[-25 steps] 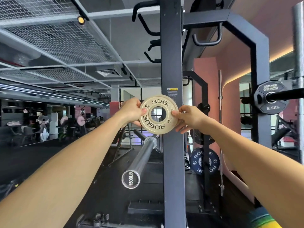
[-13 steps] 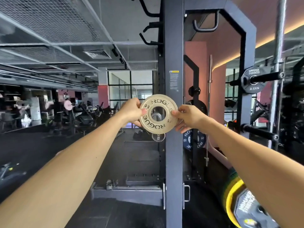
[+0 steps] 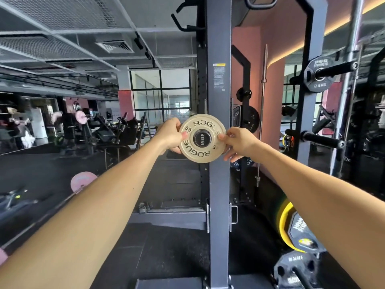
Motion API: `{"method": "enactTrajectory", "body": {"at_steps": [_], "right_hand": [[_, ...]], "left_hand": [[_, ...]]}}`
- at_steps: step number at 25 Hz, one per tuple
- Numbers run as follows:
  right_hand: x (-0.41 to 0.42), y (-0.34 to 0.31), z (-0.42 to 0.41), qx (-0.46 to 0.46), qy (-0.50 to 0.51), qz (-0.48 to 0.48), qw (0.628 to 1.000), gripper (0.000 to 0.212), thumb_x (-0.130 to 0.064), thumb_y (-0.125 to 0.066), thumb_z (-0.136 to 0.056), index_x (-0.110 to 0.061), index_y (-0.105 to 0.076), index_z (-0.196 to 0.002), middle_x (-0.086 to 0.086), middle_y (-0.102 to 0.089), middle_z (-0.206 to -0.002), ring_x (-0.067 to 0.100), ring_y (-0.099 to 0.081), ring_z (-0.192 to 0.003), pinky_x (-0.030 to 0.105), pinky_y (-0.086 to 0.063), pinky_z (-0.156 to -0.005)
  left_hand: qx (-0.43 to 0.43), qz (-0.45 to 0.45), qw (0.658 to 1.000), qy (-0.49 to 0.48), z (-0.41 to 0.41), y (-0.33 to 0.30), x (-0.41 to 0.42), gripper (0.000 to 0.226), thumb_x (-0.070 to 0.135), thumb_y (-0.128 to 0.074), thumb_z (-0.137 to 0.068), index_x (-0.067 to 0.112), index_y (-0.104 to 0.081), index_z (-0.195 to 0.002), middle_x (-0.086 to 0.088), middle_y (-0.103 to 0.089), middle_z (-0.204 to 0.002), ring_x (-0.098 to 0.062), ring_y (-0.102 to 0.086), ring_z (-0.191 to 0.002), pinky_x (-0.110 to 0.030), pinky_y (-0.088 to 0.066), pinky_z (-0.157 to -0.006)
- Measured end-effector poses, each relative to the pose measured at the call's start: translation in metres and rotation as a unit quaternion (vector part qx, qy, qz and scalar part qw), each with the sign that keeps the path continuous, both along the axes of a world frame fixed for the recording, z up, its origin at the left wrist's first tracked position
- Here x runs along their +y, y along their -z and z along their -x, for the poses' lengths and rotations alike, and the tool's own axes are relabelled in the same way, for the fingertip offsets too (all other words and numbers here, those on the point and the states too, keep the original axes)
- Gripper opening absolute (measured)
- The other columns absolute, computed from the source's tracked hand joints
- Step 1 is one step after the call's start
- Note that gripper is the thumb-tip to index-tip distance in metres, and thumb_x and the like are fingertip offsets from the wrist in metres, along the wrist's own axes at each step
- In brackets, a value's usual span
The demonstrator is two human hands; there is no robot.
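A small cream weight plate [image 3: 188, 148] marked ROGUE is held upright at arm's length in front of the grey rack upright [image 3: 218, 90]. My left hand [image 3: 169, 135] grips its left rim, thumb on the face. My right hand [image 3: 239, 142] grips its right rim the same way. The silver end of a barbell [image 3: 202, 139], marked 1500LB, fills the plate's centre hole. The rest of the barbell is hidden behind the plate.
A black 2.5 kg plate [image 3: 317, 75] sits on a storage peg at upper right, with a bare peg [image 3: 320, 139] below it. Yellow and black plates [image 3: 295, 232] lie low at right. A pink plate [image 3: 82, 181] shows at left. Gym machines fill the background.
The barbell end, earlier seen below the plate, now sits inside the plate's centre hole. My view has shifted, and both hands keep their hold on the rim.
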State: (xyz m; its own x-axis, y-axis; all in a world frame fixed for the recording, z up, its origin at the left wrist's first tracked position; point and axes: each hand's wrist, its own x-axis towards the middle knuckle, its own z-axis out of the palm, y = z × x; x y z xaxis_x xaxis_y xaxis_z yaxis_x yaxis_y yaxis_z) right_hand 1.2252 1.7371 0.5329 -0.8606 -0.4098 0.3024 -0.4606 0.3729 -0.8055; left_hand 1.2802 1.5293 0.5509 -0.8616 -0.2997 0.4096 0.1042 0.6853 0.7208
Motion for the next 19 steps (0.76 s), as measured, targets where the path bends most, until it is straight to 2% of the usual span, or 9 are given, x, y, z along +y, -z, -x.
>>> {"method": "enactTrajectory", "body": {"at_steps": [5, 8, 13, 16, 19], "right_hand": [[-0.001, 0.006, 0.021, 0.01, 0.011, -0.014, 1.0, 0.026, -0.032, -0.051, -0.098, -0.007, -0.049, -0.104, 0.018, -0.068, -0.09, 0.027, -0.068, -0.059, 0.035, -0.058, -0.053], [-0.004, 0.011, 0.032, 0.024, 0.011, -0.023, 0.999, 0.025, -0.033, -0.05, -0.098, -0.009, -0.049, -0.103, 0.011, -0.066, -0.089, 0.027, -0.068, -0.059, 0.037, -0.059, -0.056], [-0.012, 0.012, 0.041, 0.039, 0.018, -0.047, 0.998, 0.027, -0.033, -0.05, -0.099, -0.008, -0.05, -0.109, 0.01, -0.068, -0.091, 0.029, -0.068, -0.062, 0.041, -0.06, -0.061], [-0.014, 0.01, 0.052, 0.025, 0.009, -0.042, 0.999, 0.03, -0.031, -0.05, -0.099, -0.004, -0.05, -0.112, 0.012, -0.069, -0.092, 0.034, -0.068, -0.067, 0.049, -0.059, -0.069], [-0.021, 0.013, 0.069, 0.022, 0.01, -0.033, 0.999, 0.03, -0.03, -0.049, -0.099, -0.003, -0.05, -0.112, 0.016, -0.069, -0.094, 0.033, -0.067, -0.065, 0.048, -0.058, -0.069]], "left_hand": [[0.02, -0.01, 1.0, -0.008, 0.022, 0.009, 0.003, 0.012, 0.009, -0.06, -0.094, 0.008, -0.049, -0.094, -0.016, -0.065, -0.104, -0.03, -0.072, -0.081, -0.038, -0.061, -0.052], [0.051, 0.04, 0.998, -0.027, 0.032, 0.012, 0.001, 0.015, 0.007, -0.063, -0.092, 0.013, -0.049, -0.089, -0.011, -0.065, -0.101, -0.028, -0.069, -0.086, -0.032, -0.059, -0.049], [0.069, 0.097, 0.991, -0.067, 0.043, 0.018, -0.004, 0.018, 0.009, -0.064, -0.09, 0.02, -0.049, -0.087, -0.007, -0.062, -0.102, -0.029, -0.064, -0.092, -0.047, -0.06, -0.073], [0.056, 0.119, 0.989, -0.061, 0.054, 0.015, -0.007, 0.02, 0.008, -0.065, -0.089, 0.02, -0.049, -0.088, -0.005, -0.063, -0.1, -0.028, -0.065, -0.091, -0.045, -0.06, -0.073], [0.058, 0.118, 0.989, -0.066, 0.071, 0.016, -0.014, 0.02, 0.013, -0.066, -0.09, 0.025, -0.049, -0.089, -0.004, -0.063, -0.099, -0.029, -0.064, -0.089, -0.048, -0.059, -0.074]]}}
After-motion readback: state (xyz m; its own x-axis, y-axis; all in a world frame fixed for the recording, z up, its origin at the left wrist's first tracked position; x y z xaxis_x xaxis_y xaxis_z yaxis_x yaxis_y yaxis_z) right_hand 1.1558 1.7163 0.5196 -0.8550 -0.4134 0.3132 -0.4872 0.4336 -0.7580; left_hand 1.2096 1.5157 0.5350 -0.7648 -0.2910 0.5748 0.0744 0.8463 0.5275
